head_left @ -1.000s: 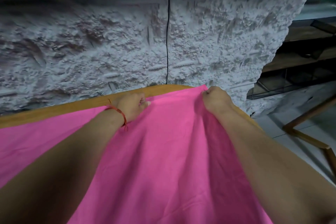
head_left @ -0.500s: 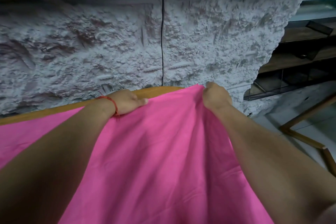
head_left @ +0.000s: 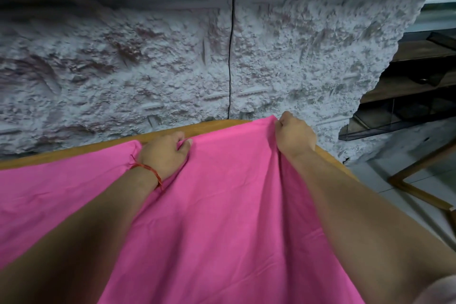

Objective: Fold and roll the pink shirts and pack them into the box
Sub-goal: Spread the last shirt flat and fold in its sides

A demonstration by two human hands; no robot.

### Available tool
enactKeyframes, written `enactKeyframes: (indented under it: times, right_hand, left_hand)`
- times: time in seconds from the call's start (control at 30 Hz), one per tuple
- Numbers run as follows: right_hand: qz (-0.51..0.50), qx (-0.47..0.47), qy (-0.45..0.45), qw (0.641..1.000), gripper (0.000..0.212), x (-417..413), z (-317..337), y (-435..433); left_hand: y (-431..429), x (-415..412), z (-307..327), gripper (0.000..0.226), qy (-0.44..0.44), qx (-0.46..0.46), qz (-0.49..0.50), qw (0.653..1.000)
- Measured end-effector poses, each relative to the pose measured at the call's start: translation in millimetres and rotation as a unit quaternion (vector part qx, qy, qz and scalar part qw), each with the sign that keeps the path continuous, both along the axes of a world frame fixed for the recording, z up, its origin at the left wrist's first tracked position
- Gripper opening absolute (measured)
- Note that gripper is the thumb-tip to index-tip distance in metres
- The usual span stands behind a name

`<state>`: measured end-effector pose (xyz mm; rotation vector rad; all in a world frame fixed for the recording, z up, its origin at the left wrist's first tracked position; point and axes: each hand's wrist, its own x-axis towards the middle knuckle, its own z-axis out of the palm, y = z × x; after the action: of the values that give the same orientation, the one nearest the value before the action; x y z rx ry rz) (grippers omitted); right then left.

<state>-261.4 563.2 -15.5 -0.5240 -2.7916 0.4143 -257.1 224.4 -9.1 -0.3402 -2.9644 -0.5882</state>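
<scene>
A bright pink cotton shirt is seen spread across a wooden table with an orange-brown top, covering most of it from the near side to the far edge, where a narrow strip of bare wood is left showing. The far edge of the fabric is held at two places. The left hand is laid on the cloth near the table's far edge, its fingers curled inward and a small fold of pink fabric pinched between thumb and fingers. A thin red thread bracelet is worn on the left wrist. The right hand is closed into a fist around the far right corner of the shirt, near the table's right edge, and the cloth is gathered there into a raised ridge that runs back along the right forearm. Shallow creases are spread across the fabric between the two arms, and a rounded fold is formed just left of the left hand. Behind the table a rough, grey-white, stone-textured wall panel is set, divided by a thin dark vertical seam. To the right, dark wooden shelves and a pale tiled floor can be made out, with an angled wooden frame standing on the floor.
</scene>
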Motion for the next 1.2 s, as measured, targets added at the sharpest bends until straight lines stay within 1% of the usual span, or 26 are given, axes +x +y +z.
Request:
enactKeyframes:
  times: [0.1, 0.2, 0.3, 0.33, 0.4, 0.47, 0.5, 0.53, 0.6, 0.7, 0.73, 0.8, 0.9, 1.2]
  right_hand:
    - [-0.012, -0.006, -0.008, 1.0, 0.032, -5.6, 0.4, 2.2]
    - [-0.021, 0.001, -0.01, 1.0, 0.032, -6.7, -1.2, 0.5]
    - [-0.022, 0.012, 0.015, 1.0, 0.03, -2.1, -4.1, -2.7]
    - [-0.025, 0.019, 0.021, 0.999, 0.031, -0.4, -4.2, -2.8]
    - [-0.029, 0.032, 0.009, 0.999, 0.034, 1.5, -4.2, -1.4]
    - [-0.022, -0.001, -0.013, 1.0, 0.036, -0.3, -4.1, 1.7]
    - [-0.02, -0.029, -0.023, 0.999, 0.036, -1.5, -4.2, 3.6]
    - [-0.018, -0.05, -0.027, 0.998, 0.037, -1.9, -4.3, 4.9]
    - [-0.019, -0.069, -0.017, 0.997, 0.035, -0.2, -3.6, 5.6]
    - [-0.022, -0.104, 0.024, 0.994, 0.018, 3.4, -2.5, 5.6]
    - [-0.023, -0.111, 0.033, 0.993, 0.016, 4.6, -1.0, 4.7]
    - [-0.022, -0.105, 0.034, 0.994, 0.016, 7.9, 1.9, 2.2]
    - [-0.008, -0.072, 0.032, 0.997, 0.022, 14.6, 4.9, -2.2]
    - [0.011, -0.005, 0.039, 0.999, 0.036, 54.9, 9.9, -8.7]
  left_hand:
    - [1.9, 1.4, 0.1, 0.04, 0.013, -0.028, 0.011, 0.999]
    - [7.1, -0.7, 5.0, 0.034, 0.002, -0.07, 0.01, 0.997]
    - [12.5, 0.9, 10.4, 0.025, -0.001, -0.1, 0.023, 0.995]
    - [11.0, 4.4, 12.0, 0.022, 0.01, -0.099, 0.031, 0.995]
    - [0.8, 17.0, 12.5, 0.02, 0.062, -0.093, 0.035, 0.993]
    - [-18.1, 33.1, 8.6, 0.029, 0.111, -0.079, 0.044, 0.99]
    - [-30.8, 40.1, 7.5, 0.035, 0.116, -0.067, 0.053, 0.989]
    - [-45.0, 46.8, 6.8, 0.039, 0.107, -0.054, 0.065, 0.991]
    - [-75.2, 60.2, 4.7, 0.046, 0.059, -0.033, 0.097, 0.993]
    - [-122.6, 90.5, -1.7, 0.069, 0.023, -0.053, 0.144, 0.988]
    - [-136.6, 101.9, -4.7, 0.076, 0.017, -0.053, 0.153, 0.987]
    - [-160.8, 118.5, -9.7, 0.078, -0.003, -0.059, 0.164, 0.985]
    - [-183.0, 129.5, -14.7, 0.084, -0.044, -0.091, 0.174, 0.98]
    - [-191.0, 166.1, -13.7, 0.087, -0.052, -0.108, 0.183, 0.976]
